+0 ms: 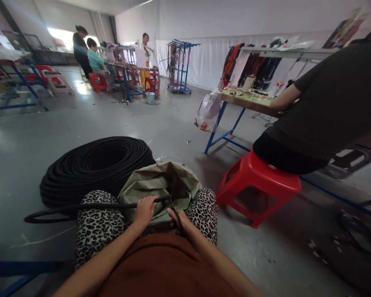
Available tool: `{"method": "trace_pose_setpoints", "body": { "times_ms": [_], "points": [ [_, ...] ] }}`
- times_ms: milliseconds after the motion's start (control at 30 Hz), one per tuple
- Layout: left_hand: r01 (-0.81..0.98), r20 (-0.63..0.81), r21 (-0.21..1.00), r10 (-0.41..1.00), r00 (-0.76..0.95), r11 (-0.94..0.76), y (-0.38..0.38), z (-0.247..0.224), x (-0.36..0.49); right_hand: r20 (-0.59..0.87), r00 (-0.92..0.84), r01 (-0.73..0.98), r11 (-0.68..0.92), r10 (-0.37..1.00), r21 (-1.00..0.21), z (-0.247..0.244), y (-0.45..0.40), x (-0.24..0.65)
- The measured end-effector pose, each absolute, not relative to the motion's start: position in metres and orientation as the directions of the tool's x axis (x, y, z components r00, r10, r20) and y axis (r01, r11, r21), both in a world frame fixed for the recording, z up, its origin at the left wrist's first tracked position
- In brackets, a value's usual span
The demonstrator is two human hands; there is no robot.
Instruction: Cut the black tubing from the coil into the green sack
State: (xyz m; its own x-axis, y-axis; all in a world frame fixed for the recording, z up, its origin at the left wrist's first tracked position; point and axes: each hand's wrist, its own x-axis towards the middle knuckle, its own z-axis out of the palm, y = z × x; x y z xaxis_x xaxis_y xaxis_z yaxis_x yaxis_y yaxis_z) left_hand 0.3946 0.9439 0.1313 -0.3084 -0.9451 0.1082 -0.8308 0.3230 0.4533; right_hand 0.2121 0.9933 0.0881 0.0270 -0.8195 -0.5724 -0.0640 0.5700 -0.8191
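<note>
My left hand [146,210] is closed around a thick black cord [108,206] just short of its end. From there the cord runs left across my thigh and bends back in a loop toward a big black coil [95,165] on the floor. In my right hand [179,219] is a pair of scissors [179,218] with dark handles, its blades up by the cord's tip. Whether the blades touch the cord I cannot tell. Between my knees, under both hands, a greenish woven sack [160,175] gapes at the top; its contents are hidden.
A red stool [262,177] with a seated person [336,107] stands close on my right, beside a workbench [247,99] with a plastic bag [209,109] hanging from it. A blue bar [21,267] is at lower left. Farther back are several people, tables and a blue rack [182,66].
</note>
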Motion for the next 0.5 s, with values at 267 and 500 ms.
{"method": "trace_pose_setpoints", "body": {
  "times_ms": [267, 500],
  "points": [
    [-0.84, 0.094, 0.43, -0.942, -0.324, 0.331, 0.946, 0.139, 0.394, -0.615, 0.015, -0.055, 0.614, -0.788, -0.788, 0.085, 0.992, 0.213],
    [-0.859, 0.064, 0.373, -0.933, -0.353, 0.351, 0.946, 0.143, 0.395, -0.574, 0.017, -0.087, 0.571, -0.819, -0.817, 0.091, 0.993, 0.214]
  ]
}}
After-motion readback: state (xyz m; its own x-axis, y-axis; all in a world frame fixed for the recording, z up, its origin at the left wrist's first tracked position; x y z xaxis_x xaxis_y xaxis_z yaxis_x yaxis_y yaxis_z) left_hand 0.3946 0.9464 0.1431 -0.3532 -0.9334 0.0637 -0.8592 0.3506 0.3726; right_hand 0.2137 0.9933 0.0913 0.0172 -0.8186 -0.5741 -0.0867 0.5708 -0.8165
